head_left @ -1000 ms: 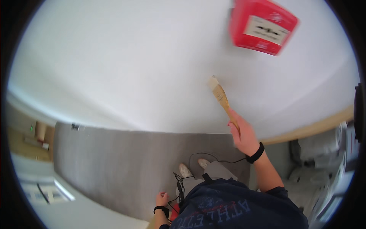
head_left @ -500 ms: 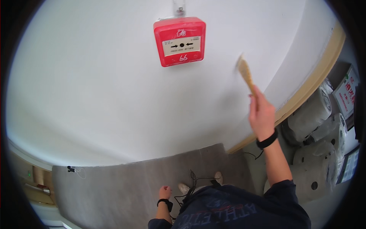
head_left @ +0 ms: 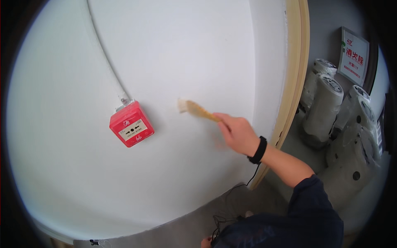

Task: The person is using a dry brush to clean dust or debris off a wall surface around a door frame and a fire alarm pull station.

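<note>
My right hand [head_left: 240, 131] is closed round the handle of a flat brush [head_left: 198, 110] with a wooden-coloured handle and pale bristles. The bristle end points left, at the white wall [head_left: 198, 173]. Blur at the tip hides whether it touches the wall. A red fire alarm call point box [head_left: 132, 125] is mounted on the wall, left of the brush and a little lower. Only a small part of my left hand [head_left: 206, 242] shows at the lower edge, beside my dark shirt, and its fingers cannot be made out.
A conduit [head_left: 103, 58] runs up the wall from the red box. Right of the wall is a wooden door frame [head_left: 295, 62]. Beyond it stand several plastic-wrapped rolls [head_left: 324, 109] and a framed sign [head_left: 353, 57]. Black cables [head_left: 225, 219] lie near the grey floor [head_left: 165, 233].
The view has shifted up and turned, so the red box sits lower and further left. My right hand has swung the brush from pointing up to pointing left. My left hand has nearly left view.
</note>
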`<state>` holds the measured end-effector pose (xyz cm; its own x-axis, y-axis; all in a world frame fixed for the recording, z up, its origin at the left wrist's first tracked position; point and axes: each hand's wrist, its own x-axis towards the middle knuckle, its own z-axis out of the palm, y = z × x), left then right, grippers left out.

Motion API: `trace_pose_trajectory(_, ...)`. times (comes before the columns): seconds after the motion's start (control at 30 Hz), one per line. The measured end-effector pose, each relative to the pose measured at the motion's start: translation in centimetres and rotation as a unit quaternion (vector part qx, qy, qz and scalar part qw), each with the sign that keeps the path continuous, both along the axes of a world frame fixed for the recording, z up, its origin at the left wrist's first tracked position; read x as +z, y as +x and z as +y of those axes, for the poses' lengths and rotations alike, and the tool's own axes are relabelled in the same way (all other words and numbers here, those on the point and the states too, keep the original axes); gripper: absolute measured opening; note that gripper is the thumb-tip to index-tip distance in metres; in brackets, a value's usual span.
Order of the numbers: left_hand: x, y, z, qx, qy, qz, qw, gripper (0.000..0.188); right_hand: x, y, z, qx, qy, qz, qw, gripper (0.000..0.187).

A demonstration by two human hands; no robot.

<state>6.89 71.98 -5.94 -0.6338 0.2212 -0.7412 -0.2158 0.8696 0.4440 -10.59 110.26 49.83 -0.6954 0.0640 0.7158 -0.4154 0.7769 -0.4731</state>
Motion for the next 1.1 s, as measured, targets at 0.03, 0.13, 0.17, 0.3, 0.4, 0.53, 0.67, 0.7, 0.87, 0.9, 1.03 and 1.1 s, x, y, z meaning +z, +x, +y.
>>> trace_pose_trajectory(0.03,-0.2,-0.3,0.1,-0.009,-0.003,-0.002,1.000,0.045,0.9,0.7,2.9,-0.060,-0.027,-0.008,0.998,0.025)
trace_pose_trajectory(0.13,-0.4,-1.1,1.8,-0.033,0.000,-0.003,0.999,0.045,3.6,1.8,12.0,-0.241,-0.029,0.081,0.967,0.023)
trace_pose_trajectory(0.17,-0.6,-1.2,1.4,-0.034,-0.003,-0.002,0.999,0.045,4.8,1.6,12.5,-0.288,-0.015,0.101,0.952,0.023)
trace_pose_trajectory(0.3,-1.6,-0.8,0.7,-0.019,0.002,-0.005,1.000,0.046,6.4,1.0,10.0,-0.255,0.056,0.094,0.961,0.024)
trace_pose_trajectory(0.4,-2.3,0.9,-0.9,0.011,-0.004,-0.012,1.000,0.046,6.2,0.6,3.0,-0.131,0.046,0.074,0.988,0.026)
trace_pose_trajectory(0.53,-1.9,2.6,-1.8,0.025,-0.005,0.004,1.000,0.047,4.9,-0.4,-4.5,0.015,0.032,0.072,0.997,0.027)
trace_pose_trajectory(0.67,-1.1,3.6,-1.2,0.024,-0.034,0.027,0.999,0.046,4.4,-1.2,-6.2,0.143,0.003,0.046,0.989,0.027)
trace_pose_trajectory(0.7,-1.1,3.8,-1.7,0.027,-0.037,0.027,0.999,0.046,4.5,-1.0,-6.1,0.154,-0.009,0.037,0.987,0.027)
trace_pose_trajectory(0.87,-1.7,4.5,-2.8,0.019,-0.014,0.060,0.998,0.045,5.0,0.4,-0.5,0.070,-0.039,0.017,0.997,0.025)
trace_pose_trajectory(0.9,-1.0,4.0,-1.8,0.003,-0.010,0.058,0.998,0.045,4.7,0.6,1.8,0.031,-0.046,0.031,0.998,0.025)
trace_pose_trajectory(1.03,1.9,2.3,0.9,-0.008,0.015,0.028,0.999,0.048,5.2,2.4,11.9,-0.174,-0.072,0.057,0.980,0.025)
trace_pose_trajectory(1.1,0.5,1.7,0.7,-0.024,0.018,0.041,0.999,0.051,5.1,2.4,16.8,-0.230,-0.039,0.091,0.968,0.026)
